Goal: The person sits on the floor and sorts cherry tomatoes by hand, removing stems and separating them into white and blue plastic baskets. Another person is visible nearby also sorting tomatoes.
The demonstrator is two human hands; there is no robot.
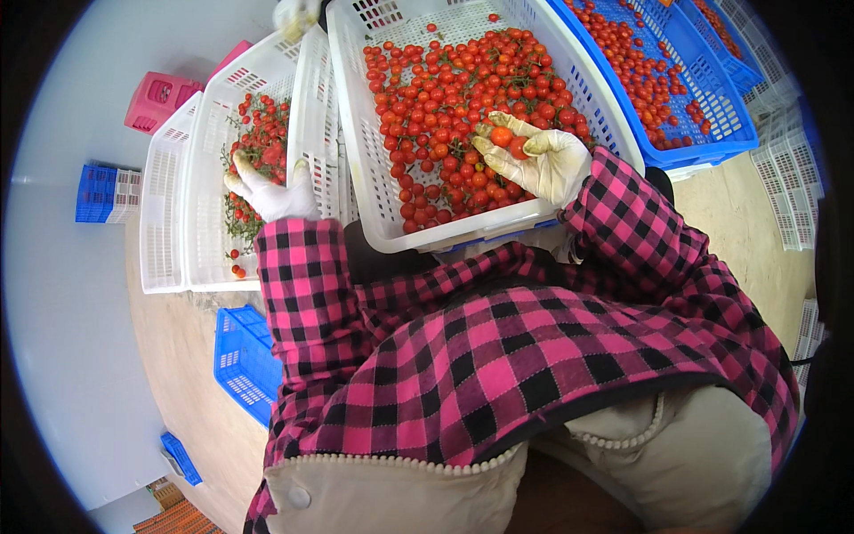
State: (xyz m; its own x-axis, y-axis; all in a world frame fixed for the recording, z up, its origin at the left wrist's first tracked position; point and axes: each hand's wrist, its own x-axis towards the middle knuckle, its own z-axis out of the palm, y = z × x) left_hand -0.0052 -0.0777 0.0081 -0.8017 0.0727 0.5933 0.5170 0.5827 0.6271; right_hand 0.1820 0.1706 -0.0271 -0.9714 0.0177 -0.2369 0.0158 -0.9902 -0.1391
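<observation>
Cherry tomatoes [440, 100], some with green stems, cover much of the white perforated plastic crate [357, 127] before me. My right hand [540, 160], in a stained white glove, is palm up over them, with a few cherry tomatoes [510, 141] resting on its curled fingers. My left hand [277, 190], gloved too, is over the white crate on the left [207, 173], its fingers spread at a heap of tomatoes and green stems [263, 143]. Whether the left fingers touch the heap, or anything lies beneath them, I cannot tell.
A blue crate with tomatoes [724, 127] stands at the right, beside stacked white crates [780, 173]. Another person's gloved hand [297, 17] is at the top edge. A blue crate [247, 367] sits on the floor at lower left; a pink container [160, 100] is near the wall.
</observation>
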